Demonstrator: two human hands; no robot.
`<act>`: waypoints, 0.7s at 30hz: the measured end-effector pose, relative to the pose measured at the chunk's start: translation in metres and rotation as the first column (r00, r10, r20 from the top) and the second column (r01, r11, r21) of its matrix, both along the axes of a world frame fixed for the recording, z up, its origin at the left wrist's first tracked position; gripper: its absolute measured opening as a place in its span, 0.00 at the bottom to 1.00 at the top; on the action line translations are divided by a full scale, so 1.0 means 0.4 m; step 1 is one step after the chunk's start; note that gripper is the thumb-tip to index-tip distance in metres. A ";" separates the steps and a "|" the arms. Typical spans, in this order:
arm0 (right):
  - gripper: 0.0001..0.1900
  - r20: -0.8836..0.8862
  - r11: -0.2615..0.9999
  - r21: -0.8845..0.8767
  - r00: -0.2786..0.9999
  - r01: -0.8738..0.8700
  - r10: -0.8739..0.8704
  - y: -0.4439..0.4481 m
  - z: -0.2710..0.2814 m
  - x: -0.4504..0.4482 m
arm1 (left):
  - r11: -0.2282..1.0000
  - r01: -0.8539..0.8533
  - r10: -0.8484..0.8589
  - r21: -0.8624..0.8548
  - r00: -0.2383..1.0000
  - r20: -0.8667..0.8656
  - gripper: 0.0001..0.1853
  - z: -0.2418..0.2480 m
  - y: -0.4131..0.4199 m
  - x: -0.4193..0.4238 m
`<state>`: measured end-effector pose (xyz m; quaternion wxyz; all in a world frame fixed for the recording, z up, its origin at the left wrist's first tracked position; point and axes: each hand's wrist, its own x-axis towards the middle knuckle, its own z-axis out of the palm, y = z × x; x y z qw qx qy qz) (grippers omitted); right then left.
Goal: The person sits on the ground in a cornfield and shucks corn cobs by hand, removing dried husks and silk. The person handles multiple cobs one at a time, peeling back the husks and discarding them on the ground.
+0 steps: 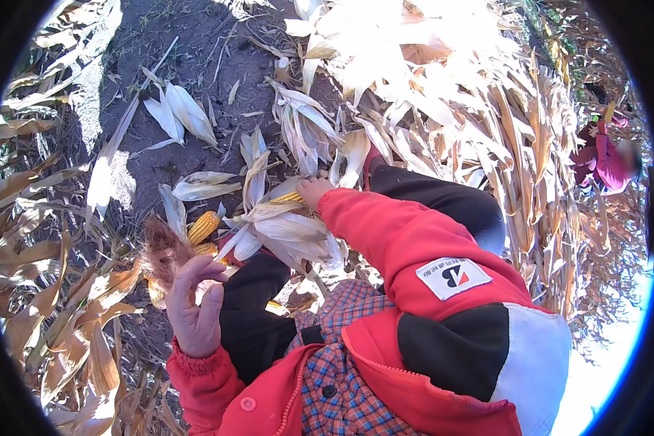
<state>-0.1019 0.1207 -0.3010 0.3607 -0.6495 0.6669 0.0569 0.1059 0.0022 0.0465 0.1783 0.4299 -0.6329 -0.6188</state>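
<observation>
My right hand (314, 192) closes on one end of a corn ear (288, 198), whose yellow kernels show between pale, parted husks (289, 226). On the other side, my left hand (195, 305) is raised with its fingers curled and apart. Beside its fingertips is a tuft of reddish-brown corn silk (166, 248); whether the fingers touch it I cannot tell. Husked yellow corn ears (203, 228) lie just beyond my left hand, near my knee, partly hidden by the silk and the hand.
Dry husks (191, 111) and stalks are scattered over the dark soil (196, 60). Dry corn leaves (43, 316) crowd the left side, and a thick row of cut stalks (518, 163) lies to the right. Another person (605, 155) in red is at the far right.
</observation>
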 end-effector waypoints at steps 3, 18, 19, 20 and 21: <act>0.15 -0.023 1.000 0.014 0.999 -0.023 0.023 -0.019 0.001 0.017 | 0.996 0.090 -0.090 0.009 0.995 0.038 0.18 -0.005 -0.016 0.001; 0.28 0.684 0.724 0.248 0.412 0.644 -0.602 -0.235 0.336 0.013 | 0.991 -0.135 0.135 0.008 0.990 -0.049 0.07 -0.027 -0.036 0.049; 0.24 0.801 0.679 0.304 0.206 0.669 -0.561 -0.268 0.408 0.003 | 0.985 -0.171 0.170 -0.010 0.983 -0.064 0.06 -0.028 -0.044 0.054; 0.18 0.691 0.624 0.424 0.211 0.656 -0.691 -0.288 0.488 -0.026 | 0.978 -0.204 0.205 0.033 0.977 -0.051 0.05 -0.021 -0.046 0.051; 0.18 0.764 0.608 0.482 0.038 0.631 -0.644 -0.305 0.528 -0.035 | 0.983 -0.181 0.181 0.031 0.984 -0.006 0.06 -0.039 -0.052 0.064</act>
